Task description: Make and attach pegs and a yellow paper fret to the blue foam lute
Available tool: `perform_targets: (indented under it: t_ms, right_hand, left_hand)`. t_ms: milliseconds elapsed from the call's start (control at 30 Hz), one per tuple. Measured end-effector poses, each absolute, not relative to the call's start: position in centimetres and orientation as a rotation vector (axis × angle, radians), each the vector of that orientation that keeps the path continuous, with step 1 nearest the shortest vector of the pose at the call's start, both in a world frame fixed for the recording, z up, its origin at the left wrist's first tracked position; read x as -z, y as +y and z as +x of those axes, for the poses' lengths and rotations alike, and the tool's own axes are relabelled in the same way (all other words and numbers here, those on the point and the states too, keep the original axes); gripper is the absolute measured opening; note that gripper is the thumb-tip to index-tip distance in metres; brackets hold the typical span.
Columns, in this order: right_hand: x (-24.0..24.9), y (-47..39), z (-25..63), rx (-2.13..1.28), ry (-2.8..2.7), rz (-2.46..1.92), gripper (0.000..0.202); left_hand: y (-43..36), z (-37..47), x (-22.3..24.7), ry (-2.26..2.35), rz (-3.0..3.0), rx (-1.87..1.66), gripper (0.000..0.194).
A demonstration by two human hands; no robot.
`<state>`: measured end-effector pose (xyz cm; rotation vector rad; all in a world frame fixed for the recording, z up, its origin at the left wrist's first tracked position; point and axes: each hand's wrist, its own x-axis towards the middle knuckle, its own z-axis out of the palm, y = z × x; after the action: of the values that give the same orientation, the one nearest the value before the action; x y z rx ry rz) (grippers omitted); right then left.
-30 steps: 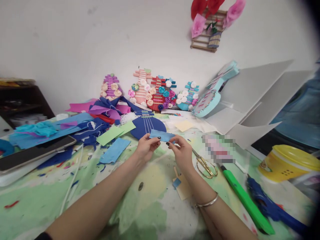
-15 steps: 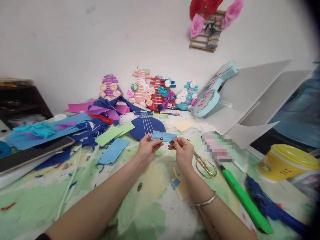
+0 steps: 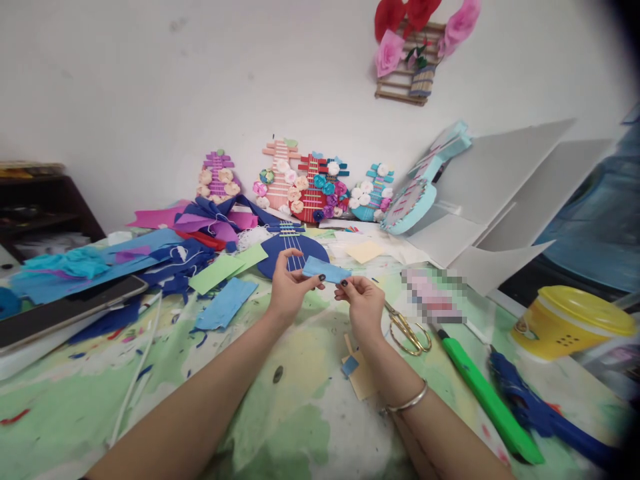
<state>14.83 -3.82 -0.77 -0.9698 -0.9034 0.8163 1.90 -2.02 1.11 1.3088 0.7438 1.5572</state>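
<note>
A small light blue paper strip (image 3: 327,269) is held up between my hands above the table. My left hand (image 3: 291,285) pinches its left end, with the index finger raised and curved. My right hand (image 3: 364,303) pinches the right end between thumb and fingers. Just behind my left hand lies a dark blue round lute shape (image 3: 270,257) with white strings, partly covered by that hand. Another light blue piece (image 3: 227,303) and green paper (image 3: 216,275) lie to the left. Gold scissors (image 3: 411,333) rest right of my right hand.
A green cutter (image 3: 490,400), a blue glue gun (image 3: 535,407) and a yellow-lidded tub (image 3: 575,323) stand or lie on the right. Decorated lute shapes (image 3: 313,190) lean on the wall. A phone (image 3: 75,310) and crumpled paper are at the left.
My left index finger has lifted away from the strip and curved upward. The strip now tilts slightly, its left end higher. The whole view has shifted slightly.
</note>
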Motion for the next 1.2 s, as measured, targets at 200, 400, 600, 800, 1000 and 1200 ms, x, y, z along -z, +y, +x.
perform_targets:
  t_ms: [200,400,600,800,1000,1200]
  right_hand:
    - [0.7,-3.8,14.7,-0.849,-0.868,-0.954,0.013]
    - [0.6,-3.9,14.9,-0.852,-0.865,-0.950,0.013]
    - [0.6,-3.9,14.8,-0.851,-0.871,-0.905,0.011]
    - [0.6,-3.8,14.8,-0.814,-0.890,-0.872,0.015]
    - [0.3,-4.0,14.7,-0.806,-0.948,-0.891,0.018]
    - [0.0,-4.2,14.8,-0.806,-1.008,-0.909,0.021]
  left_hand:
    - [-2.3,1.8,-1.6,0.717,1.361,-1.518,0.031]
    - [-2.0,1.5,-1.5,0.774,1.392,-1.521,0.021]
    - [-1.4,1.1,-0.8,0.851,1.417,-1.538,0.016]
    - [-0.9,1.4,0.1,0.854,1.395,-1.574,0.018]
    - [-0.9,1.6,0.1,0.840,1.352,-1.594,0.024]
    - [-1.0,1.7,0.0,0.767,1.310,-1.612,0.030]
